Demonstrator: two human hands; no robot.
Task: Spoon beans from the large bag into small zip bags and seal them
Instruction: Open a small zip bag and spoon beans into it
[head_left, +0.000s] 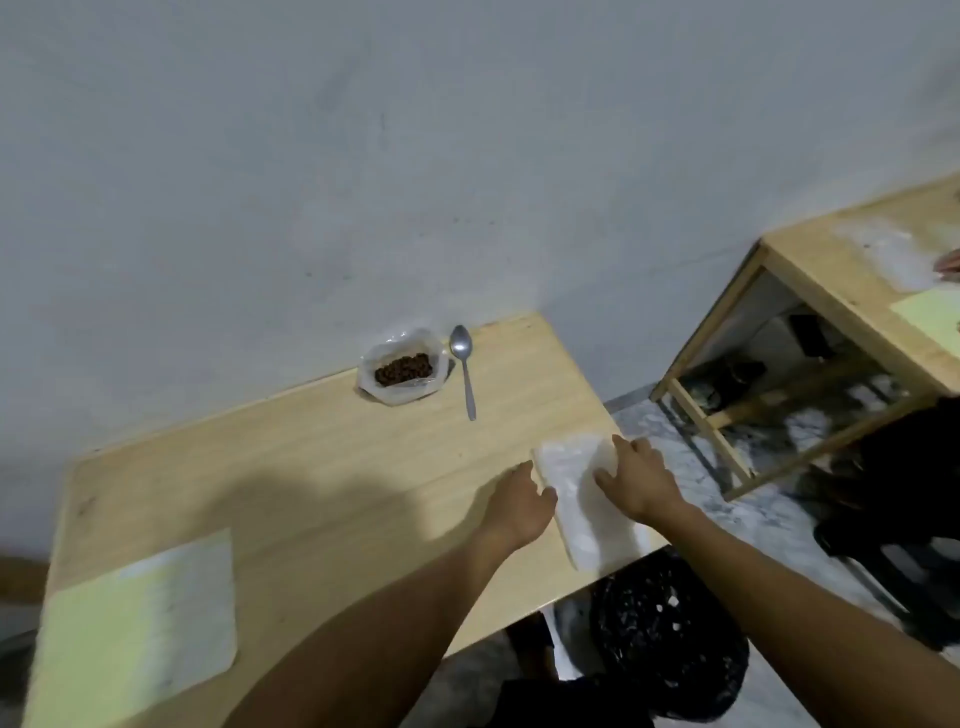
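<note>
An open clear bag of brown beans (402, 370) stands at the far edge of the wooden table (322, 467), against the wall. Just right of it lies a metal spoon (464, 366), bowl away from me. At the table's right edge lies a whitish stack of small zip bags (576, 488). My left hand (519, 506) touches the stack's left side with curled fingers. My right hand (636, 480) rests on the stack's top right part, fingers bent over it.
A yellow-green sheet with a clear cover (140, 629) lies on the table's near left corner. A second wooden table (841, 291) stands to the right with a gap of floor between. A dark patterned object (670, 629) sits below the table's right edge.
</note>
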